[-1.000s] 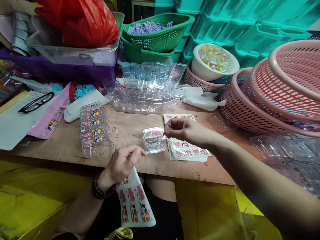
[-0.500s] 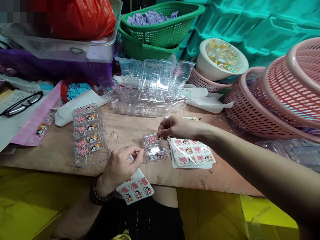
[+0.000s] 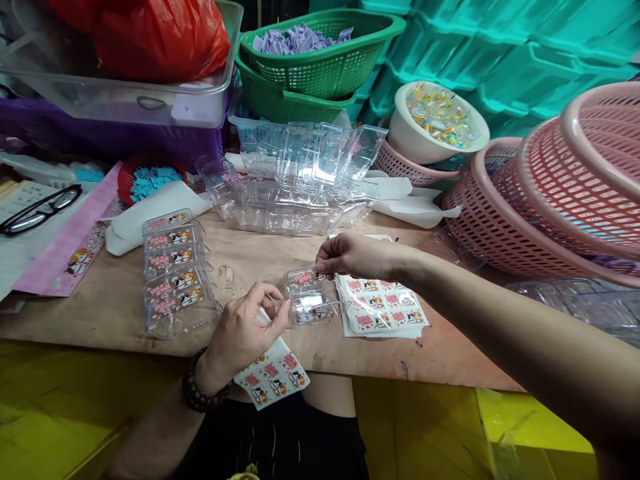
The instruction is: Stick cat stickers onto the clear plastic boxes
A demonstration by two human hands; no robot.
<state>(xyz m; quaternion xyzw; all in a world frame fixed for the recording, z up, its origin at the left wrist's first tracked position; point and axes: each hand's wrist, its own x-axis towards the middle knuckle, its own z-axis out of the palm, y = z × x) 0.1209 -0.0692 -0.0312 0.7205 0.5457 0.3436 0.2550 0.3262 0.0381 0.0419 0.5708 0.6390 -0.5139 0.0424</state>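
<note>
My left hand [image 3: 250, 330] is closed on a white sticker sheet [image 3: 277, 380] printed with cats and pink lettering, which hangs below the table's front edge. To its right lies a clear plastic box [image 3: 310, 307] with a similar sticker [image 3: 303, 280] on its upper part. My right hand [image 3: 345, 257] reaches over from the right, its thumb and forefinger pinched at the sticker's right end. The fingers cover that end. Beside the box, more sticker sheets [image 3: 383, 310] lie in a pile, partly beneath my right forearm. At left, several stickered clear boxes [image 3: 175, 280] overlap in a column.
Clear plastic boxes [image 3: 295, 193] are heaped at the back. Pink baskets [image 3: 500, 207] crowd the right side, near a white bowl [image 3: 400, 127] of small packets. Green baskets [image 3: 300, 100] stand behind. Glasses [image 3: 43, 210] and a red bowl [image 3: 125, 183] are at left.
The view has shifted slightly. My left hand has edged a little closer to the clear box, while my right hand stays pinched at the sticker.
</note>
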